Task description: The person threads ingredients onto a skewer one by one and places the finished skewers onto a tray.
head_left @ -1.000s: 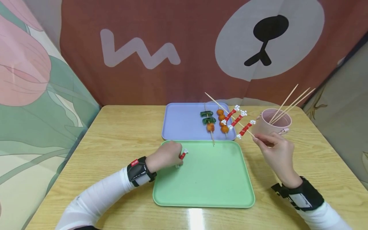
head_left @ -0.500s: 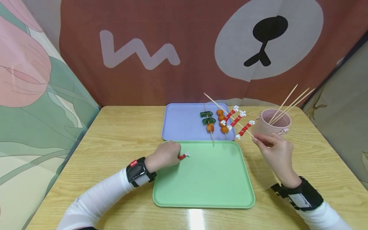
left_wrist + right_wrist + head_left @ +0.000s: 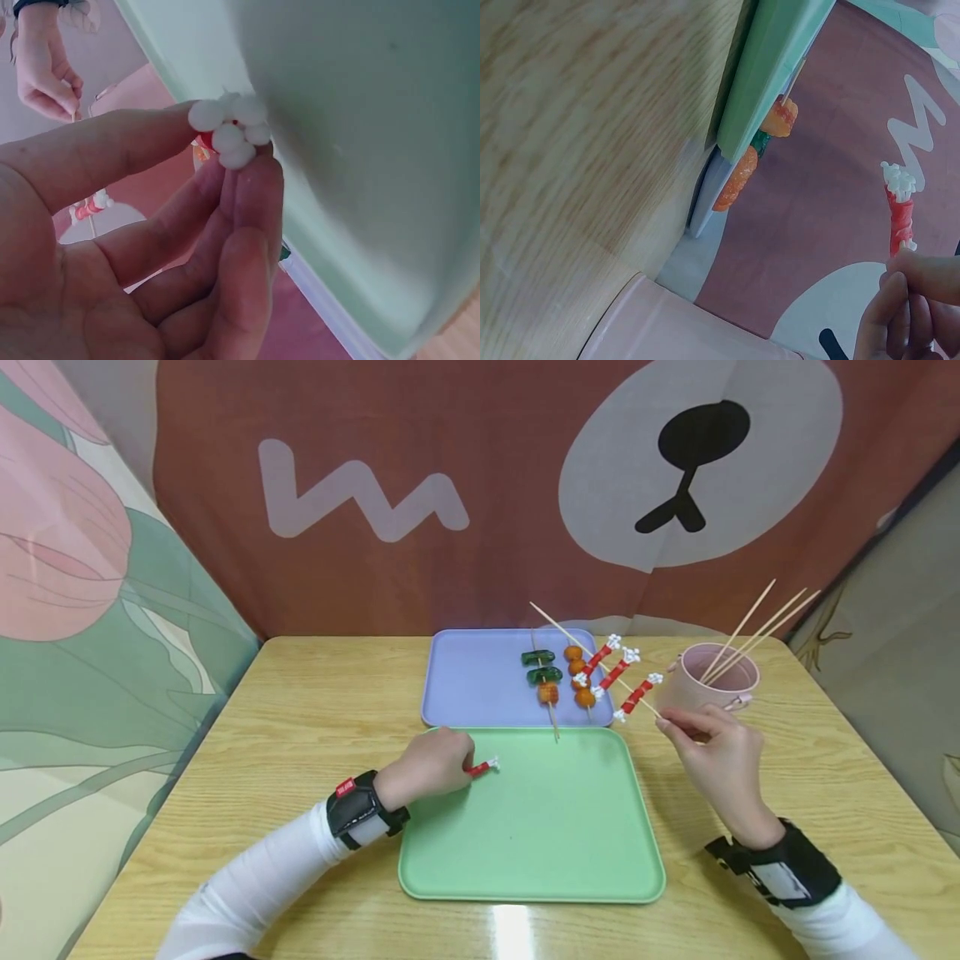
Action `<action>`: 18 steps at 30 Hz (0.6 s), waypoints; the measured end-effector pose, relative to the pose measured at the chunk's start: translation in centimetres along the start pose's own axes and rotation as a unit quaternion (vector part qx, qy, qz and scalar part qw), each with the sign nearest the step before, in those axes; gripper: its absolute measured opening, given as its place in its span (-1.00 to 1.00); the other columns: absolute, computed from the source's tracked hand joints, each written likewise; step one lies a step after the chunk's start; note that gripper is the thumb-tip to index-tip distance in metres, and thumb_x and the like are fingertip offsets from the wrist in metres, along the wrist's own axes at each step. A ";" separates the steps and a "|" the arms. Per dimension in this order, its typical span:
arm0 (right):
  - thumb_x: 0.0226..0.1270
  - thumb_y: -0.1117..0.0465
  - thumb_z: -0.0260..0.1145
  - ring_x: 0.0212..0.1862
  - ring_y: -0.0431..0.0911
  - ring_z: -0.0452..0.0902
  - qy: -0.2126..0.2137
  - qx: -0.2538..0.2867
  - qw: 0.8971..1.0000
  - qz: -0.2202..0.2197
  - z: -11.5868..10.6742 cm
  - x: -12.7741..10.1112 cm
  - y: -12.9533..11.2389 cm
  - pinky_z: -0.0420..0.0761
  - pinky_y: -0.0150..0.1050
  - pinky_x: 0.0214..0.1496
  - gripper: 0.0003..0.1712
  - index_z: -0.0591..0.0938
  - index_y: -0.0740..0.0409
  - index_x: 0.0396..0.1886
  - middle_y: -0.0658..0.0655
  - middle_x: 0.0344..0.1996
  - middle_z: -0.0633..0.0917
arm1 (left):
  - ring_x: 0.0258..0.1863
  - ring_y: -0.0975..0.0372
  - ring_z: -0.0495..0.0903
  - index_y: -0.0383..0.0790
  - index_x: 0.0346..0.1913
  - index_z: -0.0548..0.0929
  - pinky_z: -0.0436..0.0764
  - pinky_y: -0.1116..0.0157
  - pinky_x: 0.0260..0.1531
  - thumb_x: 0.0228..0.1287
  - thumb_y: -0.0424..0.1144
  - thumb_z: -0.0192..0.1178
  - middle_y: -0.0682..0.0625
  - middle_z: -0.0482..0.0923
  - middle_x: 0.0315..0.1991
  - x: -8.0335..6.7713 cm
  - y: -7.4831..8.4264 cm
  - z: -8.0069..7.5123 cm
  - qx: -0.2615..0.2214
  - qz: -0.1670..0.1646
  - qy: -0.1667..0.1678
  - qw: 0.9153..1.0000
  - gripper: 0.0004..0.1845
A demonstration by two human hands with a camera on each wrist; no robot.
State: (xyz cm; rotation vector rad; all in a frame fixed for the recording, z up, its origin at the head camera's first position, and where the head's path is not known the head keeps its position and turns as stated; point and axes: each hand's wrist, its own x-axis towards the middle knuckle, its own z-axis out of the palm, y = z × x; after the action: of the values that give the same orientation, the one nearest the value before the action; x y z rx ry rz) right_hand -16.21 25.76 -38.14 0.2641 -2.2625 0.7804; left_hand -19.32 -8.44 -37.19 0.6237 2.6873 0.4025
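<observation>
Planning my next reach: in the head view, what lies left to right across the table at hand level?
Left hand → red-and-white piece it pinches → green tray → right hand holding a skewer.

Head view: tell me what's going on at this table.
A person is working with skewers. The left hand pinches a small red-and-white bone-shaped piece over the green tray. The right hand holds up a wooden skewer with three similar pieces threaded on it, beside the pink cup of spare sticks. Two finished skewers of green and orange pieces lie on the purple tray behind.
</observation>
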 end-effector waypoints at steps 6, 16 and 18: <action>-0.10 0.42 0.52 -0.44 -0.70 0.26 0.000 0.006 1.000 0.002 0.3 0.0 0.1 0.27 -0.67 -0.49 -0.86 0.76 0.31 -0.45 0.15 -0.63 0.65 | -0.61 0.28 0.30 -0.12 -0.58 0.55 0.25 0.39 -0.62 0.08 -0.32 0.30 0.07 0.34 -0.63 0.0 -0.5 -0.2 -0.038 0.002 0.026 0.999 -0.83; -0.06 0.40 0.51 -0.44 -0.74 0.29 -0.007 0.017 1.000 0.009 0.6 0.5 -0.3 0.30 -0.71 -0.48 -0.86 0.76 0.31 -0.43 0.18 -0.58 0.67 | -0.46 0.23 0.47 -0.18 -0.39 0.68 0.46 0.36 -0.48 0.09 -0.35 0.23 0.05 0.57 -0.46 -0.2 -1.3 -1.6 -0.079 0.001 0.086 0.993 -0.95; -0.05 0.40 0.50 -0.43 -0.75 0.31 -0.011 0.019 1.000 0.014 0.7 0.6 -0.4 0.33 -0.74 -0.46 -0.86 0.76 0.31 -0.41 0.18 -0.56 0.67 | -0.44 0.22 0.47 -0.19 -0.37 0.68 0.47 0.37 -0.46 0.12 -0.36 0.23 0.03 0.58 -0.44 -0.2 -1.5 -1.8 -0.096 0.000 0.105 0.990 -0.95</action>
State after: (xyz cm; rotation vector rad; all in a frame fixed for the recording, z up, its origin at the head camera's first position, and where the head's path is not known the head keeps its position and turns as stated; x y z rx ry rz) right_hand -16.89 25.08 -37.92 0.2606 -2.2779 0.8401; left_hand -20.45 -10.20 -36.06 0.5520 2.7982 0.7569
